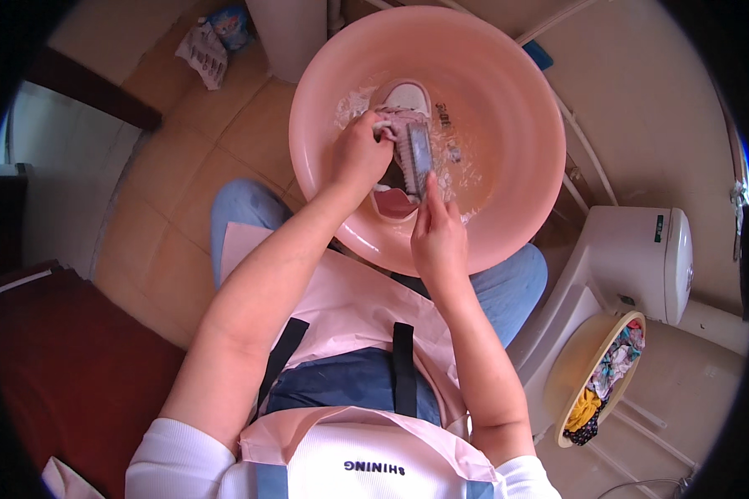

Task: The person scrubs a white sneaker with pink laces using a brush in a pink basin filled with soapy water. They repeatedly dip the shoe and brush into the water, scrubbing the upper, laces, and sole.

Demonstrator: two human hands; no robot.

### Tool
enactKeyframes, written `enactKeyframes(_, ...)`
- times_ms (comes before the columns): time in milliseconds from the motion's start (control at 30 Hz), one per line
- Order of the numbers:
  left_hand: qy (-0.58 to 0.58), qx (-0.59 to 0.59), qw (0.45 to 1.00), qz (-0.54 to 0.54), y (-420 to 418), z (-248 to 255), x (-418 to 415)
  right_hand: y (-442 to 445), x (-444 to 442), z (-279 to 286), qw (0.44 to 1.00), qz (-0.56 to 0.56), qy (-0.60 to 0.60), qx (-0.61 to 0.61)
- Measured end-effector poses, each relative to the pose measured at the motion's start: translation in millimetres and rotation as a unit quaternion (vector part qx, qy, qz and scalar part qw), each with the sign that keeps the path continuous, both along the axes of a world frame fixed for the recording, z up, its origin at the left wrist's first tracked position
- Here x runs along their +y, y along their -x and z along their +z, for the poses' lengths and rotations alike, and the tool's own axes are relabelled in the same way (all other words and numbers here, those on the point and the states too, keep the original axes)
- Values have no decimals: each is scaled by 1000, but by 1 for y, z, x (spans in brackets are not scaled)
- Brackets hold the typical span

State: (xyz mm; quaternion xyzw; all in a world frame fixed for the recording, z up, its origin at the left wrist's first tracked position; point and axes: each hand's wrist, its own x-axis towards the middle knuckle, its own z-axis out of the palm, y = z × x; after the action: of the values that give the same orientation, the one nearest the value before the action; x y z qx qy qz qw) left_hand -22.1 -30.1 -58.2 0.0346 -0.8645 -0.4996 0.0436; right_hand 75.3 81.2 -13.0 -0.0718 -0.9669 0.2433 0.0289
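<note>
A pink and white lace-up shoe [407, 98] lies in a large pink plastic basin [524, 156] with shallow water, its toe pointing away from me. My left hand [363, 150] pinches the shoe's laces or tongue near the middle of the upper. With my right hand [440, 234] I hold a scrub brush [421, 156] by its near end. The brush has pale bristles, which face left against the shoe's side. Part of the shoe is hidden behind my left hand and the brush.
A white toilet [630, 249] stands at the right, with a yellow basin of clothes [555, 380] on it. Plastic bags [206, 53] lie on the tiled floor at upper left. Pipes run along the wall [583, 150]. A dark red surface [81, 355] is at lower left.
</note>
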Motion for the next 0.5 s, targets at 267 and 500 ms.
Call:
enactKeyframes(267, 66, 78, 993, -58, 8, -9, -8, 43, 2, -13, 999, 38, -2, 20)
enactKeyframes(500, 32, 63, 993, -92, 13, -8, -7, 17, 7, -13, 999, 22, 34, 15)
